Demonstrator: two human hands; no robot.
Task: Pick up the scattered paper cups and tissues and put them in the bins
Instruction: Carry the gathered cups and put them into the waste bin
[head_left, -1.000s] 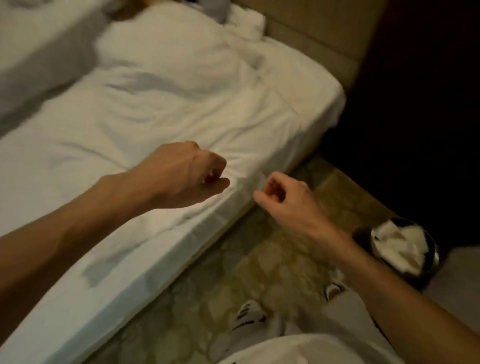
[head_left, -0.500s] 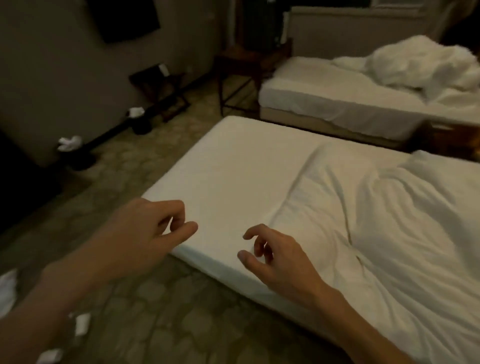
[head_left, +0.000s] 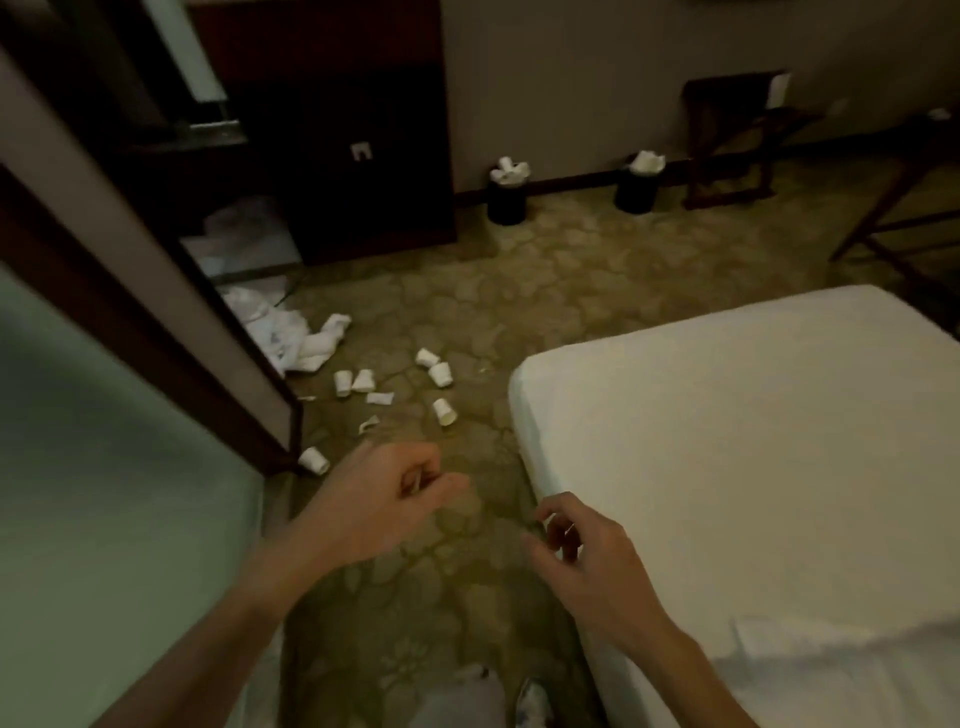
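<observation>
Several white paper cups lie tipped over on the patterned carpet ahead of me, one (head_left: 444, 411) nearest the bed corner, a pair (head_left: 434, 367) behind it and one (head_left: 314, 460) by the door frame. A heap of crumpled white tissues (head_left: 306, 343) lies by the doorway. Two small black bins stand against the far wall, the left bin (head_left: 506, 201) and the right bin (head_left: 635, 191), both topped with white tissue. My left hand (head_left: 384, 499) hovers over the carpet, fingers loosely curled, holding nothing. My right hand (head_left: 582, 556) hangs beside the bed edge, also empty.
A white mattress (head_left: 727, 426) fills the right side. A door frame (head_left: 156, 332) and pale wall close off the left. A dark cabinet (head_left: 363, 156) stands at the back left, and a wooden luggage rack (head_left: 727, 140) stands beyond the bins. More white litter lies near my feet (head_left: 530, 701).
My view has swung left from the beds to the floor by the doorway, bringing the cups, tissues and bins into sight. Both hands stay loosely curled and empty.
</observation>
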